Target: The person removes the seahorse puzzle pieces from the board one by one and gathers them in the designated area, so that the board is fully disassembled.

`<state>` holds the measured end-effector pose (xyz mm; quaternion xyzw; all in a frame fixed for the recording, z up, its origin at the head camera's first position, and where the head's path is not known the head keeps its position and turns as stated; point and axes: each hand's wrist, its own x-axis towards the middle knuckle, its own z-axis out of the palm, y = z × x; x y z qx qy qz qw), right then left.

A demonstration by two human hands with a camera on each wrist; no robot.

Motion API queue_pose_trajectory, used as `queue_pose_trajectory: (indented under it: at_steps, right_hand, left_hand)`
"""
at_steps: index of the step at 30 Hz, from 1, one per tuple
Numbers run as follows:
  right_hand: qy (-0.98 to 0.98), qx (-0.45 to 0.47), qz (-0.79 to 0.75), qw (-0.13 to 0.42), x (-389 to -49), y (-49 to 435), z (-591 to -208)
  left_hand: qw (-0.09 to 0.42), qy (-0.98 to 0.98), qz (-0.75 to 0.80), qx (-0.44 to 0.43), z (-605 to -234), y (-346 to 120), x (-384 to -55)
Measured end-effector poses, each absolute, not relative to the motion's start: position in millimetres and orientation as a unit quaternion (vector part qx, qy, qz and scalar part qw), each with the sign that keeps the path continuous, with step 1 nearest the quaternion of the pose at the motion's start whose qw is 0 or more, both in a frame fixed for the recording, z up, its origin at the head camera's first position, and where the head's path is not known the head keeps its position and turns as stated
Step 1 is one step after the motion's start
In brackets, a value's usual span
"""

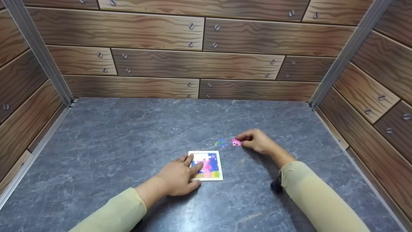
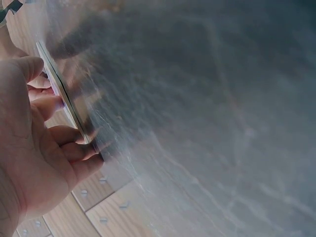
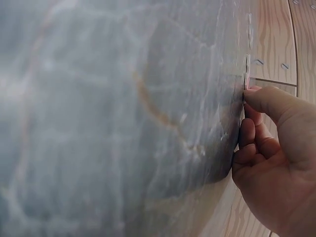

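A small white-framed jigsaw puzzle (image 1: 216,166) lies on the table, its picture pink, blue and yellow with a white area near the top left. My left hand (image 1: 178,175) rests on its left side, fingers spread over the picture and thumb by the lower edge. In the left wrist view, the fingers of my left hand (image 2: 44,133) touch the puzzle's thin edge (image 2: 64,96). Farther right, my right hand (image 1: 259,142) pinches a pink puzzle piece (image 1: 236,142) between thumb and fingers, at the tabletop. The right wrist view shows my right hand (image 3: 276,143) low against the table.
Blue-green puzzle pieces (image 1: 221,142) lie just left of the pink one, beyond the frame's top right corner. The grey marbled table (image 1: 128,129) is bounded by wood-patterned walls (image 1: 161,64) with metal corner posts (image 1: 341,54).
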<state>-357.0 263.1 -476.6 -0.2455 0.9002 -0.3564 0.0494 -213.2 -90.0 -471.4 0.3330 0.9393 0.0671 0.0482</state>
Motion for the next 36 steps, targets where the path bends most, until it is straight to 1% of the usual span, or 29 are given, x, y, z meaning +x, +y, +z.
queue_pose_trajectory:
  at_steps: [6,12,18,22,29,36]
  right_hand:
    - [0.896,-0.245,-0.367,0.048,-359.1,264.6,-478.6]
    - [0.888,-0.222,-0.4,0.048,-355.9,267.4,-478.5]
    - [0.883,-0.207,-0.42,0.032,-352.1,265.3,-470.6]
    - [0.89,-0.205,-0.406,0.03,-349.8,259.8,-461.8]
    - [0.892,-0.231,-0.386,0.037,-341.8,239.4,-446.6]
    - [0.883,-0.275,-0.378,0.041,-332.5,219.4,-443.1]
  left_hand:
    - [0.051,0.94,0.064,0.332,-471.6,-90.1,-213.7]
    - [0.047,0.939,0.065,0.334,-472.3,-89.3,-213.4]
    - [0.048,0.939,0.068,0.333,-471.8,-89.5,-212.8]
    - [0.051,0.94,0.065,0.331,-472.1,-90.2,-213.9]
    - [0.044,0.94,0.067,0.333,-472.4,-90.6,-214.9]
    - [0.051,0.94,0.071,0.33,-472.0,-89.0,-214.3]
